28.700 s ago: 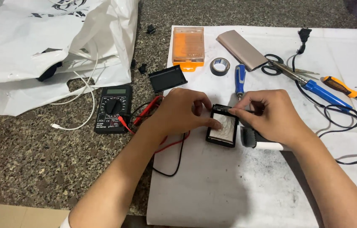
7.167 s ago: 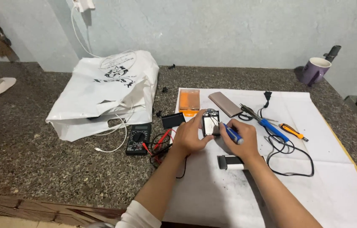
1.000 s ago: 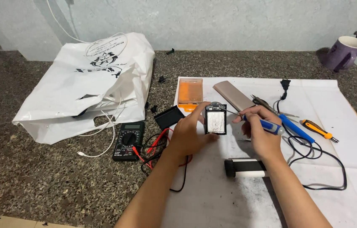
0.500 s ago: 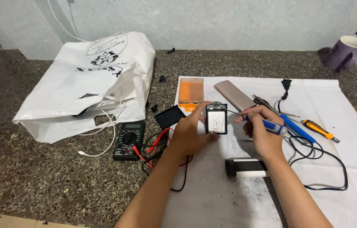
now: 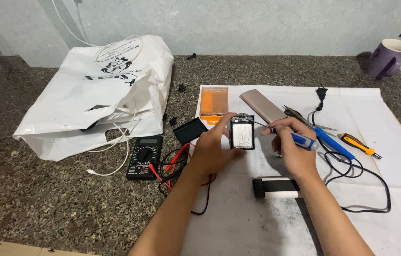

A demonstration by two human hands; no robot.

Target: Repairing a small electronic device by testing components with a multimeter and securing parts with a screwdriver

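Observation:
My left hand holds a small black device upright, its open back showing a white surface. My right hand grips a blue-handled screwdriver, and its thin metal tip reaches the device's upper right corner. Both hands hover above a white sheet spread over the speckled stone counter.
A black multimeter with red and black leads lies left of my hands beside a white plastic bag. An orange case, tan slab, soldering iron, orange screwdriver, black-and-white cylinder and purple mug surround them.
Over the last second the hands have barely moved; the screwdriver tip stays at the device's top corner. Earlier the device lay flat on the sheet under both hands.

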